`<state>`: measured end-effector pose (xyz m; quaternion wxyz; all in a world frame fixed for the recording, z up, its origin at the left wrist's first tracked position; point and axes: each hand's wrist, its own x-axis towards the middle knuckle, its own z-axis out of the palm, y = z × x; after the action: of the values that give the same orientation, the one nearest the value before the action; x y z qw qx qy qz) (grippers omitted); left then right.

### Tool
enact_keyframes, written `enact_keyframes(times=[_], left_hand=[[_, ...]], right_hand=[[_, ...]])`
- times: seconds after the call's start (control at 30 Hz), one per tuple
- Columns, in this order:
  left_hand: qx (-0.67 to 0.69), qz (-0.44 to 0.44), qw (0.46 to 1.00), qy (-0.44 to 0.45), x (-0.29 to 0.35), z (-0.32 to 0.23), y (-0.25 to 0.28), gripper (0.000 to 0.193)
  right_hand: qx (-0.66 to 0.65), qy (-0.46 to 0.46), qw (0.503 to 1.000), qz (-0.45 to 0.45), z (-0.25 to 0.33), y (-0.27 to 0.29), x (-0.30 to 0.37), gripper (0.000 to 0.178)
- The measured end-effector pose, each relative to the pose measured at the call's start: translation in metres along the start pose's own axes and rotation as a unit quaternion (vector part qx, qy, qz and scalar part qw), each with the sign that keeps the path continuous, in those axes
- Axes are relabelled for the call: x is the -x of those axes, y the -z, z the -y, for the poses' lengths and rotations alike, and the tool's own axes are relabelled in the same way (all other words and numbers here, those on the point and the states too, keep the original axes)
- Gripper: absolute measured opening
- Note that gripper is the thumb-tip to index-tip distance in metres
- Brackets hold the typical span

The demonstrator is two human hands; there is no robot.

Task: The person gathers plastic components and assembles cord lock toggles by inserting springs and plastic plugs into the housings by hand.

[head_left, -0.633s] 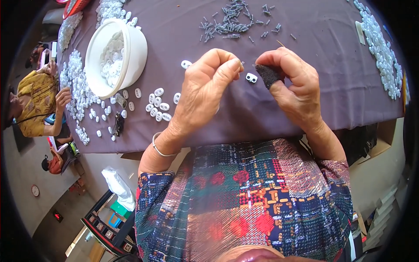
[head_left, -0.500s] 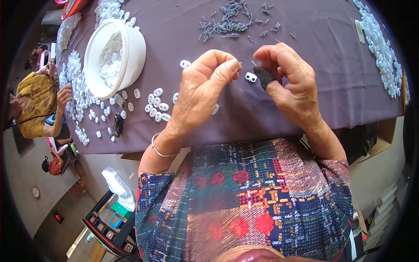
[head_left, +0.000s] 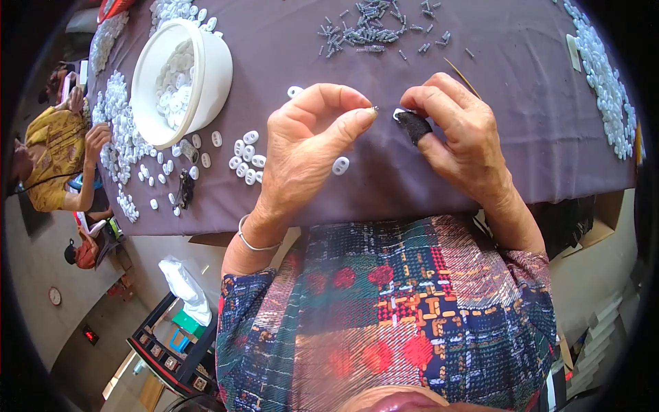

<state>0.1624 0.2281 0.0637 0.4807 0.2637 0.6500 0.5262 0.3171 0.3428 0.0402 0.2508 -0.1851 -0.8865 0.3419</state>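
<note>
My left hand (head_left: 305,141) is closed in a pinch, a tiny metallic piece (head_left: 375,108) at its fingertips; it looks like a spring's end. Across a small gap, my right hand (head_left: 463,130) pinches a small white cord lock (head_left: 398,113), mostly covered by finger and thumb. Dark cloth (head_left: 414,127) wraps that thumb. A thin yellowish stick (head_left: 461,77) shows beyond the right knuckles; whether it is held or lies on the table I cannot tell. One loose white two-hole piece (head_left: 340,165) lies beside my left hand, and several similar pieces (head_left: 239,148) are farther left.
A heap of small metal springs (head_left: 371,31) lies at the far side of the purple-grey tablecloth (head_left: 522,82). A white tub (head_left: 216,82) of white pieces stands left, amid loose ones. More white pieces (head_left: 604,89) line the right edge. A co-worker (head_left: 58,154) sits at far left.
My right finger and thumb have closed on the white cord lock, which showed its two dark holes before. More of the yellowish stick shows now. The left hand stays pinched, shifted slightly.
</note>
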Motion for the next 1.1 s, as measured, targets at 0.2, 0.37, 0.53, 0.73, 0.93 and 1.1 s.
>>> enact_keyframes(times=[0.2,0.37,0.53,0.73,0.93,1.1], left_hand=[[0.032,-0.017,0.999,-0.022,0.005,0.004,0.000,0.010],[0.038,-0.036,0.998,-0.045,0.010,0.009,-0.001,0.014],[-0.022,-0.078,0.994,-0.070,0.015,0.018,-0.006,0.013],[-0.231,-0.098,0.935,-0.251,0.021,0.031,-0.008,0.011],[-0.122,-0.102,0.979,-0.128,0.025,0.030,-0.010,0.012],[0.024,-0.102,0.994,-0.044,0.030,0.023,-0.008,0.014]], right_hand=[[0.027,0.003,0.999,0.024,-0.002,-0.003,0.000,0.030],[0.084,-0.001,0.996,0.030,-0.002,-0.008,0.003,0.030],[0.098,-0.012,0.994,0.038,-0.001,-0.010,0.003,0.028],[0.132,-0.037,0.989,0.062,0.004,-0.010,0.003,0.027],[0.150,0.007,0.987,0.065,0.007,-0.007,0.003,0.025],[0.054,0.001,0.995,0.087,0.005,-0.001,0.006,0.023]])
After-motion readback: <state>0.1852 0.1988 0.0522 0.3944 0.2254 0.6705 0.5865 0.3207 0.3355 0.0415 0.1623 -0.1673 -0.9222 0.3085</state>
